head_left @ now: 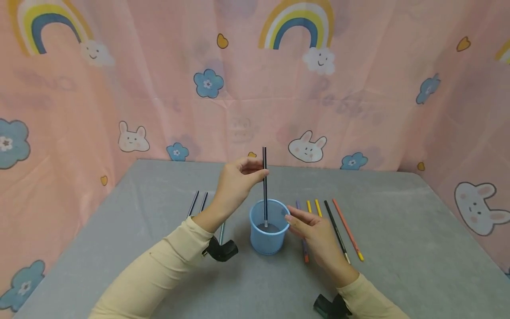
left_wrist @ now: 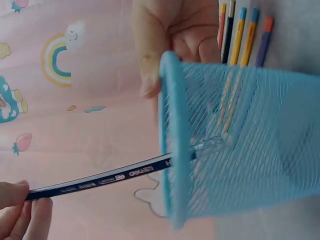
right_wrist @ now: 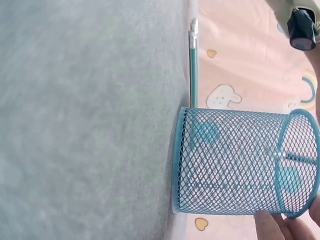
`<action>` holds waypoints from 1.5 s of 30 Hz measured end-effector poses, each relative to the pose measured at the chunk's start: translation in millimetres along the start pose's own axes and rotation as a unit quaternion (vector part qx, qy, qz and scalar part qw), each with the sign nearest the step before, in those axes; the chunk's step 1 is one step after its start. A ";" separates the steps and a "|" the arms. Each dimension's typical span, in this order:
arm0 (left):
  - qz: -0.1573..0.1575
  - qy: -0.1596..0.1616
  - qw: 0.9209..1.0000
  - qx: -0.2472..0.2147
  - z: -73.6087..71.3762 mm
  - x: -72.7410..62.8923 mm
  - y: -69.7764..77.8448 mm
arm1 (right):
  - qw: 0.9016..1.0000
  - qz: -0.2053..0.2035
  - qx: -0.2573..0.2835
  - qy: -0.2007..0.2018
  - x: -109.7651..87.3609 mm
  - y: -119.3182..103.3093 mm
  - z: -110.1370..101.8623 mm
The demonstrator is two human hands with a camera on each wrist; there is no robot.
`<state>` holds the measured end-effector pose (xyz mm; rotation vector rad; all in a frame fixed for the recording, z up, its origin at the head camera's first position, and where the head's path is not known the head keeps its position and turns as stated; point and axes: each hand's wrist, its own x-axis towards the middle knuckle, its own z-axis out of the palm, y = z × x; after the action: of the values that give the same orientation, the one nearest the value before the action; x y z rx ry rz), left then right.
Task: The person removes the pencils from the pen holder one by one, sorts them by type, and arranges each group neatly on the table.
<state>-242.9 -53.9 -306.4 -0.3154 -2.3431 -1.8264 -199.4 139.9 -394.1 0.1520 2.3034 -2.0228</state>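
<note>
A light blue mesh pen cup (head_left: 268, 244) stands upright on the grey table. My left hand (head_left: 241, 180) pinches a dark striped pencil (head_left: 265, 186) near its upper end, above the cup. The pencil's lower end, with a silvery ferrule and pale eraser, reaches inside the rim, as the left wrist view also shows. My right hand (head_left: 314, 232) holds the cup's rim on the right side, thumb and fingers on either side of it. In the right wrist view, the cup (right_wrist: 230, 160) appears sideways with fingertips (right_wrist: 270, 227) at its rim.
Right of the cup lie a purple pencil (head_left: 306, 252), two yellow pencils, a black pencil (head_left: 336, 230) and an orange one (head_left: 348, 230). Left of it, partly behind my left forearm, are dark pencils (head_left: 193, 204) and a green pencil (right_wrist: 193, 75). A pink patterned curtain (head_left: 239, 110) hangs behind the table.
</note>
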 end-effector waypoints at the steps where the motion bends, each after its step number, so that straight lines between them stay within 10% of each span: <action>1: 0.006 0.004 1.000 -0.004 -3.6 -0.2 2.7 | 1.000 0.000 0.000 0.001 -0.2 -0.3 -0.1; 13: 0.025 0.050 0.997 -0.045 -52.7 -8.3 23.9 | 0.999 -0.011 0.026 -0.020 -1.5 1.2 -2.1; 29: -0.023 0.035 0.994 0.096 -106.6 -13.5 -8.0 | 1.000 -0.014 0.020 -0.016 -3.9 -2.1 -1.4; 45: -0.058 0.020 0.987 0.150 -129.7 -6.4 -27.0 | 0.999 -0.014 0.022 -0.019 -3.9 -1.6 -2.5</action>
<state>-244.7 -186.4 -301.5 -0.1057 -2.6081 -1.4736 -195.7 142.1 -391.7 0.0840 2.2519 -2.0714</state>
